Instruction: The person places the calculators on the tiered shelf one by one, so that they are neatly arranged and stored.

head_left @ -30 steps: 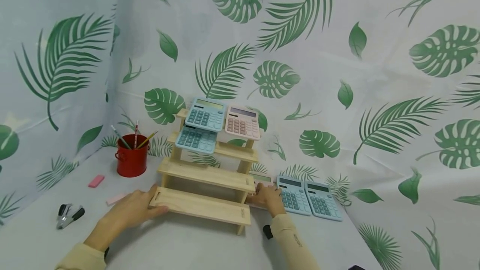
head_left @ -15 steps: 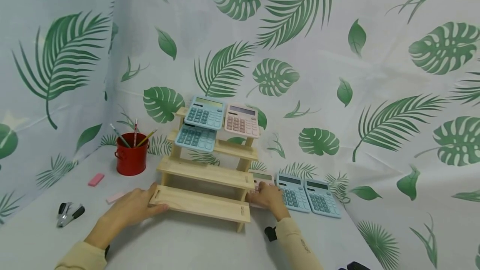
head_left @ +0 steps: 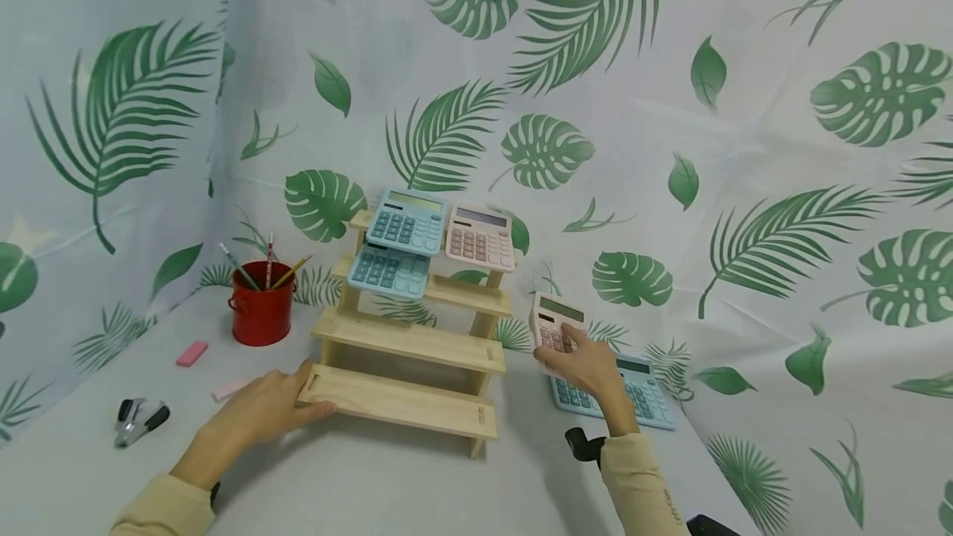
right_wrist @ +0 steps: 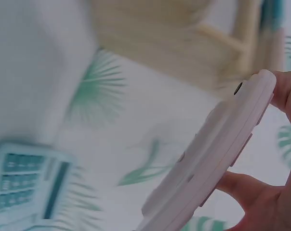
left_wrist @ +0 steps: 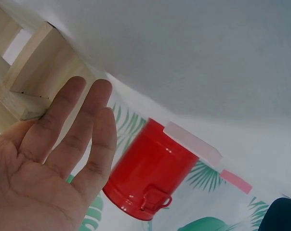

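A wooden stepped rack (head_left: 408, 347) stands mid-table with a blue calculator (head_left: 408, 222) and a pink one (head_left: 481, 238) on its top step and another blue one (head_left: 389, 270) a step lower. My left hand (head_left: 286, 404) rests with straight fingers (left_wrist: 73, 120) against the left end of the bottom step (left_wrist: 34, 82). To the right of the rack, my right hand (head_left: 577, 356) grips a pink calculator (head_left: 553, 321) tilted up off the table; the right wrist view shows that pink calculator (right_wrist: 218, 159) edge-on. Blue calculators (head_left: 640, 391) lie flat below that hand, partly hidden.
A red bucket (head_left: 260, 314) with pencils stands left of the rack, also seen as the red bucket (left_wrist: 152, 178) beyond my palm. A pink eraser (head_left: 191, 352), a pale eraser (head_left: 229, 390) and a black-and-silver tool (head_left: 138, 421) lie at the left. Leaf-print cloth walls the back.
My right hand has lifted the pink calculator off the table beside the rack and raised it up and to the right. The left hand has stayed at the bottom step.
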Demonstrator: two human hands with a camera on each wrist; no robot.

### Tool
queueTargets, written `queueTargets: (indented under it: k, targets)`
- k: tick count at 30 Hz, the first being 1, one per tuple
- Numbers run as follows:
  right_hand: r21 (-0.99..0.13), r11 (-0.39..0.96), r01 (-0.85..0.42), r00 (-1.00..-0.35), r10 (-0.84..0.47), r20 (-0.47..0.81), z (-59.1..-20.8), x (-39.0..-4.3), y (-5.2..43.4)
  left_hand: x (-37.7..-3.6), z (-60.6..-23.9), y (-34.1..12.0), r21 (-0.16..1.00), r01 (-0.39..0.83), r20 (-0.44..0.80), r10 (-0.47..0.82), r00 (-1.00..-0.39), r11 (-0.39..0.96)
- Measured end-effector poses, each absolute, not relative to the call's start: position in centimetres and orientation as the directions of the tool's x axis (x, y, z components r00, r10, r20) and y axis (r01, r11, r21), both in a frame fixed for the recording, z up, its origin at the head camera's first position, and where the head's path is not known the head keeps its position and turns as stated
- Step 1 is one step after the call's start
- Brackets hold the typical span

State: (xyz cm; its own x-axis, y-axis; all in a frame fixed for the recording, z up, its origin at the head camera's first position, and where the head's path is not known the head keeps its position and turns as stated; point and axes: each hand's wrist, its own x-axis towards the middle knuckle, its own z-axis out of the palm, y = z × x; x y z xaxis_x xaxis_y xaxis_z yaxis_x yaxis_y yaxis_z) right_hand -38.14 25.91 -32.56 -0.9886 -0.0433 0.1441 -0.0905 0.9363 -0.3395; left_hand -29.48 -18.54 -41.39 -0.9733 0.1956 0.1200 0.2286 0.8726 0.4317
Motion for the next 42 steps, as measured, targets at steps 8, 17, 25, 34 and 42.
queueTargets:
  k: [8, 17, 25, 34, 42]
  targets:
    - [-0.341, 0.922, -0.182, -0.978, -0.135, 0.156, -29.8, -35.2, 22.0, -29.1, -41.4, -18.8, 0.438, 0.211, 0.101, 0.186, -0.977, 0.874]
    - [-0.194, 0.942, -0.275, -0.945, -0.227, 0.237, -29.4, -35.6, 16.9, -29.4, -41.5, -18.5, 0.434, 0.239, 0.129, 0.203, -0.971, 0.869]
    - [-0.183, 0.936, -0.301, -0.940, -0.259, 0.222, -29.0, -37.7, 14.1, -29.5, -41.6, -18.6, 0.431, 0.234, 0.129, 0.197, -0.972, 0.872]
    - [-0.212, 0.930, -0.301, -0.916, -0.220, 0.335, -29.8, -39.7, 11.8, -29.6, -41.3, -18.6, 0.432, 0.220, 0.120, 0.186, -0.975, 0.875]
    - [-0.211, 0.940, -0.268, -0.930, -0.195, 0.312, -30.2, -40.5, 10.2, -29.5, -41.4, -18.5, 0.438, 0.217, 0.126, 0.180, -0.976, 0.872]
